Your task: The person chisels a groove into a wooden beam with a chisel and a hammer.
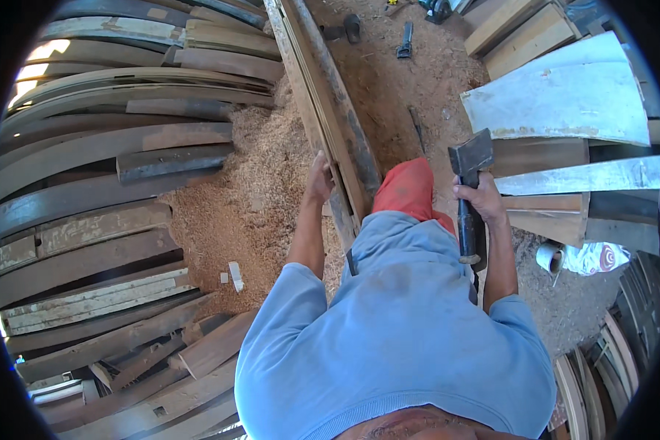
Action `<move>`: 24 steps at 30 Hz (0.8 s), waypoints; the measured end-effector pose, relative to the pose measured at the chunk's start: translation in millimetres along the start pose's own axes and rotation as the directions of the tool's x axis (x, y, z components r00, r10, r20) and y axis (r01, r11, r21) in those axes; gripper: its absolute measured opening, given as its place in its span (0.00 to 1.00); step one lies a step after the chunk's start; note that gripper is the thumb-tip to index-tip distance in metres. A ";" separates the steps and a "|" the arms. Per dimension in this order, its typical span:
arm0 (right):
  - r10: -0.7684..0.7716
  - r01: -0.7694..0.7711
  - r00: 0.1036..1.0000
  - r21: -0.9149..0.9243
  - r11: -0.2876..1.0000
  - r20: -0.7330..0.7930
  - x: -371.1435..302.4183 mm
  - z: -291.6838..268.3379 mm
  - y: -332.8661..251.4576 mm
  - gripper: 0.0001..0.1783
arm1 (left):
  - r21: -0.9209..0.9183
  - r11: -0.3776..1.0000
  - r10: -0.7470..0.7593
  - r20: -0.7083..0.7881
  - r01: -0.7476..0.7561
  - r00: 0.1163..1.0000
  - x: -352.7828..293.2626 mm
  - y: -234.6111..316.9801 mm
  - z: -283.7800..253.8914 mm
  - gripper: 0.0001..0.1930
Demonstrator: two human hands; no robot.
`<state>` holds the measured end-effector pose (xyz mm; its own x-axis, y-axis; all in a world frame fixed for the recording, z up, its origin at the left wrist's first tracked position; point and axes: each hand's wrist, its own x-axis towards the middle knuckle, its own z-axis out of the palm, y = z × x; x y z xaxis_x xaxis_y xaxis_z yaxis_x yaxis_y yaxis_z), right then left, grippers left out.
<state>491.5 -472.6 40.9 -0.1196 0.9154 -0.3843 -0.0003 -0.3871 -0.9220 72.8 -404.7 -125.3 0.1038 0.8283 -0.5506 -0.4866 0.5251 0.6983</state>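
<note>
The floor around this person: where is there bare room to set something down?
Mostly bare floor lies between the right sleeve, the white bag and the lower-right planks. A smaller patch separates the thin dark tool from the white board. The left side is crowded with stacked planks; long boards fill the space by the left hand.

L hand [320, 180] on wd plank [305, 84] | R hand [484, 196] w/ hatchet [472, 152] | sawdust [231, 202]

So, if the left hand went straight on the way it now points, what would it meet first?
Most likely the long wooden board; the left hand seems against its edge, though depth is unclear.
</note>
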 end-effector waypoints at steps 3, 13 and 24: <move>-0.046 0.050 0.993 0.037 0.998 -0.108 -30.7 -5.1 18.7 0.12 | 0.015 0.994 -0.111 -0.020 0.112 0.994 -38.3 -8.5 -10.9 0.34; 0.020 0.005 0.957 0.084 0.996 -0.289 -114.7 -20.2 85.4 0.11 | 0.805 0.574 0.182 0.053 -0.150 0.982 -131.1 -81.0 15.5 0.32; -0.075 0.090 0.966 0.048 0.995 -0.247 -139.9 -12.3 86.8 0.11 | 0.829 0.520 0.393 -0.017 -0.207 0.919 -129.5 -93.5 20.1 0.30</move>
<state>520.4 -632.9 14.0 0.1301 0.9406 -0.3136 -0.0590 -0.3084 -0.9494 122.3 -557.1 -110.1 -0.1106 0.9646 -0.2396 0.4449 0.2636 0.8559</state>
